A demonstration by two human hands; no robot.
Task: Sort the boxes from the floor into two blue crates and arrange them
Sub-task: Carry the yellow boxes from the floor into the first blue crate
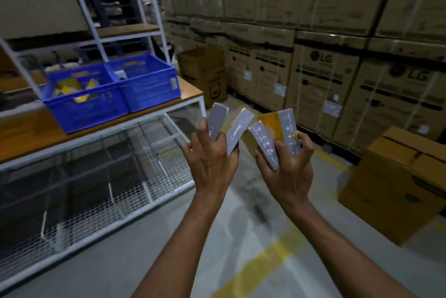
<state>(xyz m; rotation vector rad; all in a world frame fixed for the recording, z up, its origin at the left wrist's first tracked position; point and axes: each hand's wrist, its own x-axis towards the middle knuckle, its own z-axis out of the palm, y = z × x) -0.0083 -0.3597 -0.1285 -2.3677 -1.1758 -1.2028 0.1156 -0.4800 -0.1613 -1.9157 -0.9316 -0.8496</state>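
Surface: brown wooden worktop (29,133) on a white metal frame, left side, with wire-mesh bays (101,177) below and a white shelf rack above.

On the worktop, far end: two blue plastic crates side by side and touching. Left blue crate (84,109) holds yellow and grey packets; right blue crate (149,90) shows one pale item inside.

Room: grey concrete floor (217,237) with yellow painted lines; a wall of stacked brown cartons (325,32) far and right; loose brown cartons (398,184) on the floor at near right.

Open aisle between worktop edge and cartons.

Left hand (212,160): fingers closed around two slim grey boxes (226,128). Right hand (287,165): clamped on two grey-and-yellow boxes (275,133). All held above the floor, right of the worktop's corner.
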